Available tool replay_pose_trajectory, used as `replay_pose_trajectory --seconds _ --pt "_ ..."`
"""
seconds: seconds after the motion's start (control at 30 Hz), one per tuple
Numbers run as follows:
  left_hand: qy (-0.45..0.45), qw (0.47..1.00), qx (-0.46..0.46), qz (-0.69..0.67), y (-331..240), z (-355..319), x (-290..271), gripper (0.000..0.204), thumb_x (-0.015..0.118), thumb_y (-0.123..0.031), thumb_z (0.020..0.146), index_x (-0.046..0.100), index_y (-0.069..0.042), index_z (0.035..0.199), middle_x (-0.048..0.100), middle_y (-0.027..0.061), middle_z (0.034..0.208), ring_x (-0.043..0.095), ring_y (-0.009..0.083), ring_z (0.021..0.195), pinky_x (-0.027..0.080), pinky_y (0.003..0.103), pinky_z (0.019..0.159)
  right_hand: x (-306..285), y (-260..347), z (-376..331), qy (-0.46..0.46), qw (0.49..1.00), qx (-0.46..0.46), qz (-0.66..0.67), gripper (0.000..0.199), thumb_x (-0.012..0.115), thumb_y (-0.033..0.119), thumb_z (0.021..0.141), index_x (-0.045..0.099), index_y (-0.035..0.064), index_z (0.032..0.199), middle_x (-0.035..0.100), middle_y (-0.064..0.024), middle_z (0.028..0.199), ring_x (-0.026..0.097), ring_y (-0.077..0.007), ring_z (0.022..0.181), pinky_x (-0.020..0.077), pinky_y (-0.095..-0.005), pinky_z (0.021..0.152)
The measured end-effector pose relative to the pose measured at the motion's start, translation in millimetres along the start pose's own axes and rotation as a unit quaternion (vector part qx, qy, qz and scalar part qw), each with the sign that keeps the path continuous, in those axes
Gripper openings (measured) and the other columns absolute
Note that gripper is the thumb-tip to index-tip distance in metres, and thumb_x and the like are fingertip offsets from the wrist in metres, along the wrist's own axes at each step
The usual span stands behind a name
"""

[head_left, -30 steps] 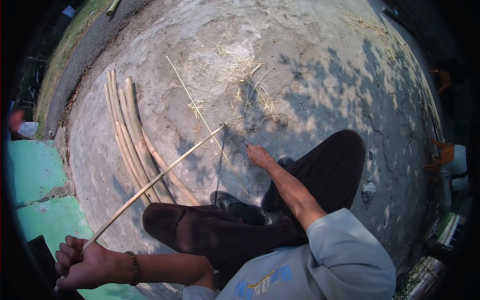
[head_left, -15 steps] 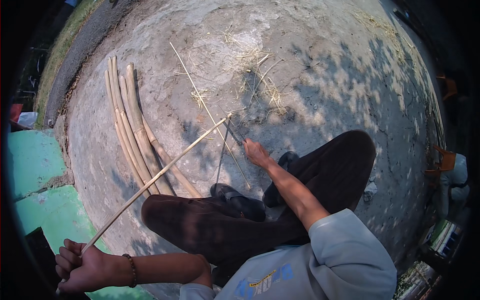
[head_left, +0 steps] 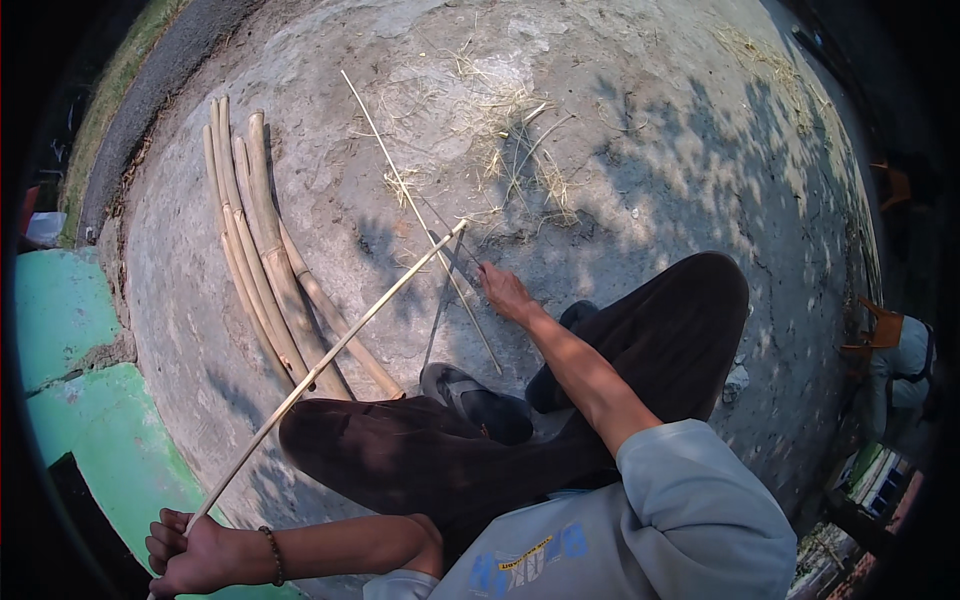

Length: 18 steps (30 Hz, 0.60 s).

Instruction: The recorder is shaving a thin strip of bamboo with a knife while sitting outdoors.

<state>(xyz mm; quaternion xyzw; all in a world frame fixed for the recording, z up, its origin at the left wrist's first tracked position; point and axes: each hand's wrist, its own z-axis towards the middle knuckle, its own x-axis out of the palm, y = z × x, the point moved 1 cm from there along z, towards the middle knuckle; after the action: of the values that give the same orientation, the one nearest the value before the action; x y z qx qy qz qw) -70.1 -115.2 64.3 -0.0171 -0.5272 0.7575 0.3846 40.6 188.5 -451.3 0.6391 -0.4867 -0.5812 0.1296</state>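
Observation:
At the lower left my left hand [head_left: 192, 555] is closed round one end of a long bamboo strip [head_left: 340, 345]. The strip slants up and away to the middle, its pale far end raised. Close to that end, my right hand [head_left: 505, 291] grips a thin, dark, knife-like tool [head_left: 462, 247], whose handle is hidden in the fingers. The tool crosses the strip near its tip; I cannot tell whether they touch. A second thin bamboo strip [head_left: 390, 160] lies on the ground beyond and beneath, crossing under the first in view.
Several bamboo poles [head_left: 268, 220] lie at the left. Pale shavings [head_left: 510, 125] are scattered ahead on the concrete ground [head_left: 650, 60]. My shoes [head_left: 470, 395] and bent knees are below the strip. A green-painted slab [head_left: 100, 430] borders the left; a person [head_left: 905, 365] is at the far right.
My left hand has shifted right, and the strip's far end has risen slightly. My right hand with the dark tool has moved a little up and left.

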Motion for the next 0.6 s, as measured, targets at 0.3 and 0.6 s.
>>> replay_pose_trajectory --seconds 0.3,0.6 --pt "-0.052 0.993 -0.107 0.006 69.4 37.9 -29.7 0.046 0.034 -0.048 0.101 0.026 -0.013 0.072 0.017 0.0012 0.057 0.016 0.0153 0.051 0.024 0.031 0.051 -6.5 -33.8 11.4 -0.053 0.992 0.103 -0.042 0.020 0.044 0.024 0.101 0.048 0.0041 0.104 0.061 -0.0305 0.079 0.059 -0.0518 0.081 0.0453 -0.0593 0.069" --pt "-0.073 0.992 -0.099 0.025 70.1 41.8 -37.8 0.048 0.033 -0.050 0.100 0.024 -0.014 0.069 0.013 -0.0008 0.058 0.010 0.0141 0.052 0.016 0.028 0.048 -11.3 -9.4 -4.9 0.027 0.999 0.021 -0.026 0.024 0.042 0.027 0.102 0.049 0.0043 0.104 0.062 -0.0313 0.079 0.061 -0.0512 0.084 0.0477 -0.0589 0.073"
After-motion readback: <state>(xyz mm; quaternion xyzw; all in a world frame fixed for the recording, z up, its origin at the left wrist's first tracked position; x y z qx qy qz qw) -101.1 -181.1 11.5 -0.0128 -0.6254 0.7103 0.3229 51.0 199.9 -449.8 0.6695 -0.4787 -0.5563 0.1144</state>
